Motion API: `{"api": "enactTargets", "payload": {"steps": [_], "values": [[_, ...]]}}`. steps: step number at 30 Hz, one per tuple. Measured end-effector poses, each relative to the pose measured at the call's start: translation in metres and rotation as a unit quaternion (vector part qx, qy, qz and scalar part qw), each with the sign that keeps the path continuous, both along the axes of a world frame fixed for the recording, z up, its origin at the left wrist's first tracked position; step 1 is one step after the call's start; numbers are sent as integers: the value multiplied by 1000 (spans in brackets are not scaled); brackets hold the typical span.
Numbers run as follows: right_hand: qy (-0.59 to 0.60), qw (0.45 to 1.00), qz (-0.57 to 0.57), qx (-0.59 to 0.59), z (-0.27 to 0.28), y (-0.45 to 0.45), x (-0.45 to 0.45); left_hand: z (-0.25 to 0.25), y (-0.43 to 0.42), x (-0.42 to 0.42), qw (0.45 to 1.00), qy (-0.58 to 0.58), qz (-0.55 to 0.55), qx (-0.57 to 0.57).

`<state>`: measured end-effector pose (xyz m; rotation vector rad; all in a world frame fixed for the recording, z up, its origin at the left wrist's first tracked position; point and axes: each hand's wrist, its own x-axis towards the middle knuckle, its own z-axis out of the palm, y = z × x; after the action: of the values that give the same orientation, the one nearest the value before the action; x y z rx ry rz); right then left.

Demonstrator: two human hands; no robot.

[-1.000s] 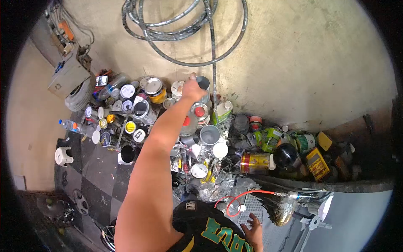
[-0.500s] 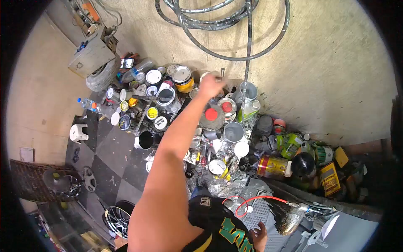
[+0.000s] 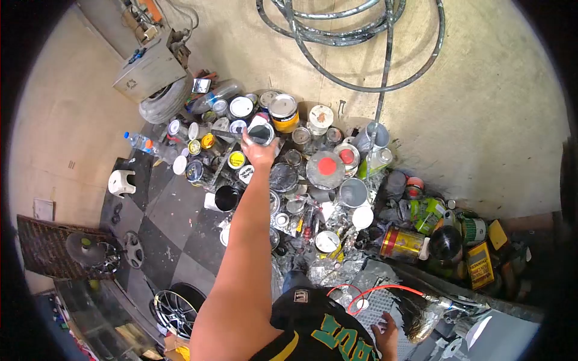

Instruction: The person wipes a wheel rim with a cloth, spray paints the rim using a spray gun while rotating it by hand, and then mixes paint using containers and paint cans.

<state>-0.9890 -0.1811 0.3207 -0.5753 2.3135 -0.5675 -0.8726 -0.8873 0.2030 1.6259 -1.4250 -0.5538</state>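
My left hand (image 3: 260,153) reaches out at full arm's length into a crowd of paint tins. Its thumb and fingers are wrapped around the near side of an open tin (image 3: 261,133) with dark grey inside. A black flat stick (image 3: 227,136) lies just left of that tin. Close behind stands a lidded tin with a yellow-orange label (image 3: 283,113). Below the wrist are a yellow-topped tin (image 3: 236,159) and a white-lidded tin (image 3: 246,174). My right hand (image 3: 386,332) hangs low by my body, fingers apart and holding nothing, over a grey textured surface (image 3: 377,308).
A large round lid with a red centre (image 3: 327,166), a grey cup (image 3: 353,192) and a black pot (image 3: 227,198) stand nearby. A coiled hose (image 3: 337,40) hangs on the wall. Bottles and a yellow thinner can (image 3: 480,265) crowd the right. A red air hose (image 3: 385,286) curves near my right hand.
My left hand has moved left and nearer, from by the wall to the open tin, and now grips it. A white-lidded jar it covered now shows. The view has shifted slightly.
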Motion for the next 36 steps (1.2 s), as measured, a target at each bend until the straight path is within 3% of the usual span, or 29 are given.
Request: {"api": "enactTargets", "payload": {"steps": [5,8,14,16,18,21,24,27,29,34,36], "values": [[-27,997,-77,11,36,-21,0,9,10,1,996,22,-29,-84],[-21,998,-61,8,23,-7,7,48,33,10,983,37,-80,-159],[81,986,61,-131,39,-51,2,155,112,38,925,-35,-335,-175],[82,980,86,-157,78,-85,-3,183,133,42,865,-66,-471,-163],[134,962,128,-202,103,-104,-6,232,169,32,769,-97,-580,-251],[149,922,192,-300,135,-118,-13,285,237,4,656,-146,-715,-193],[193,888,233,-348,157,-104,-18,295,319,-28,558,-92,-808,-167],[192,895,217,-339,162,-57,-30,283,399,-61,453,-62,-884,-104],[153,898,184,-371,158,-15,-36,265,441,-80,421,0,-904,-70],[190,907,70,-371,152,86,-26,283,532,-124,322,64,-941,-79],[218,895,32,-388,166,115,-19,293,561,-134,316,75,-943,-68]]}}
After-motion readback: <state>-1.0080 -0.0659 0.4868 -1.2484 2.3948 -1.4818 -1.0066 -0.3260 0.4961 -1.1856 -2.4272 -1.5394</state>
